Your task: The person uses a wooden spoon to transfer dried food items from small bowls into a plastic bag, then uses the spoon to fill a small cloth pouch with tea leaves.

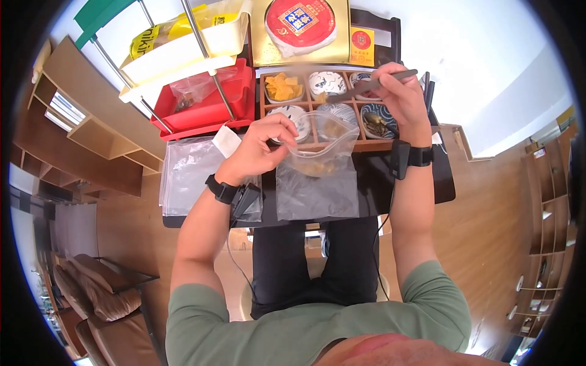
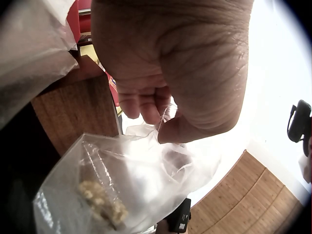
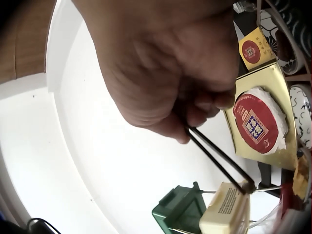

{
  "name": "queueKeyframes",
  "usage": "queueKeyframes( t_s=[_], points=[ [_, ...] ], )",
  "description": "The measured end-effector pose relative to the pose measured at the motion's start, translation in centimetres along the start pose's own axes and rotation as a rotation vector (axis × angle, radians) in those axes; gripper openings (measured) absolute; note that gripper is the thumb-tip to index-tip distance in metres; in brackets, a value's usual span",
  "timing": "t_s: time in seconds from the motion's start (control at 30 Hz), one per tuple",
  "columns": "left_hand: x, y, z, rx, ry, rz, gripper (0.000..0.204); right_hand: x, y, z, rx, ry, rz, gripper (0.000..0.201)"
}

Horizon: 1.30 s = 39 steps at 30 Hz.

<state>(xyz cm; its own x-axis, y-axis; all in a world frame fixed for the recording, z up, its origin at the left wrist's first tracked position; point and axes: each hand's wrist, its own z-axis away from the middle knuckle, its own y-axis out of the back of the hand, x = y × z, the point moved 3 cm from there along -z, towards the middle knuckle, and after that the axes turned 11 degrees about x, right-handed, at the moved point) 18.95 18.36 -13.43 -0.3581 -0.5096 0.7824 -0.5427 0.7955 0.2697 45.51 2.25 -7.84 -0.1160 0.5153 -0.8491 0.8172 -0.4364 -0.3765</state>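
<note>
My left hand pinches the rim of a clear zip bag between thumb and fingertips. In the left wrist view, pale yellowish-brown pieces lie low inside the bag, whose mouth stands apart. My right hand holds black tweezers, their tips pointing left over the bowls. Near those tips a light brown piece shows. The right wrist view has both dark prongs extending from the curled fingers. Below the hands sits a wooden compartment tray of patterned bowls, partly hidden by the bag.
Orange-yellow pieces fill one bowl; a swirl-patterned bowl holds dark brownish pieces. Flat clear bags lie on the black table at left. A tiered rack with a red bin and a gold box stand behind.
</note>
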Motion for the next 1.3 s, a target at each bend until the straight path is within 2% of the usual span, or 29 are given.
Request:
queueKeyframes(
  t_s=[0.07,0.1,0.17,0.23,0.3,0.33,0.37,0.43,0.47,0.5,0.57,0.6,0.73,0.83,0.93,1.03,1.3],
  points=[
    [0.0,0.0,0.1,0.006,-0.014,0.02,0.021,0.2,-0.6,0.4,-0.192,0.01,0.081,0.013],
    [0.1,0.1,0.1,0.002,-0.01,0.008,0.021,-0.1,-0.9,0.5,-0.19,0.01,0.082,0.013],
    [0.1,0.0,0.1,-0.007,-0.007,-0.002,0.022,-0.2,-1.7,1.3,-0.38,-0.139,0.351,0.013],
    [0.1,0.0,0.1,-0.006,0.007,-0.001,0.021,0.3,-1.5,1.2,-0.376,-0.152,0.37,0.012],
    [0.2,0.0,0.2,-0.006,0.005,-0.002,0.021,0.7,-1.0,1.0,-0.319,-0.204,0.267,0.013],
    [0.2,0.1,0.0,-0.003,0.004,-0.005,0.021,1.1,-0.7,0.7,-0.192,-0.205,0.191,0.015],
    [0.2,0.0,0.0,-0.004,0.0,-0.004,0.021,1.8,-0.5,0.2,-0.191,-0.201,0.194,0.015],
    [0.1,0.0,0.1,0.001,0.011,0.003,0.021,3.0,0.7,-1.7,0.126,-0.083,0.169,0.014],
    [0.1,0.0,0.1,0.001,0.01,0.003,0.021,3.8,1.1,-1.8,0.279,-0.007,0.372,0.015],
    [0.1,0.1,0.0,0.001,0.009,0.004,0.022,4.8,1.0,-2.0,0.279,-0.008,0.371,0.015],
    [0.1,0.0,0.1,-0.004,0.014,0.006,0.022,5.6,0.8,-1.9,0.358,0.328,0.915,0.02],
    [0.2,0.0,0.1,-0.004,0.008,0.004,0.022,5.5,0.1,-1.6,0.325,0.298,0.962,0.026],
    [0.3,0.0,0.1,-0.005,-0.005,0.006,0.023,5.9,-1.0,-1.3,0.266,0.282,1.035,0.029],
    [0.2,0.0,0.1,-0.008,0.002,0.011,0.022,6.1,-1.3,-1.1,0.234,0.346,1.109,0.029],
    [0.2,0.1,0.1,-0.01,0.007,0.008,0.022,7.0,-0.7,-1.4,0.223,0.338,1.157,0.026],
    [0.3,0.0,0.0,-0.008,-0.006,0.002,0.022,7.3,-0.7,-1.2,0.189,0.332,1.022,0.023],
    [0.1,0.0,0.1,-0.001,-0.012,0.003,0.018,7.3,-0.7,-1.3,0.183,0.324,1.022,0.018]
  ],
)
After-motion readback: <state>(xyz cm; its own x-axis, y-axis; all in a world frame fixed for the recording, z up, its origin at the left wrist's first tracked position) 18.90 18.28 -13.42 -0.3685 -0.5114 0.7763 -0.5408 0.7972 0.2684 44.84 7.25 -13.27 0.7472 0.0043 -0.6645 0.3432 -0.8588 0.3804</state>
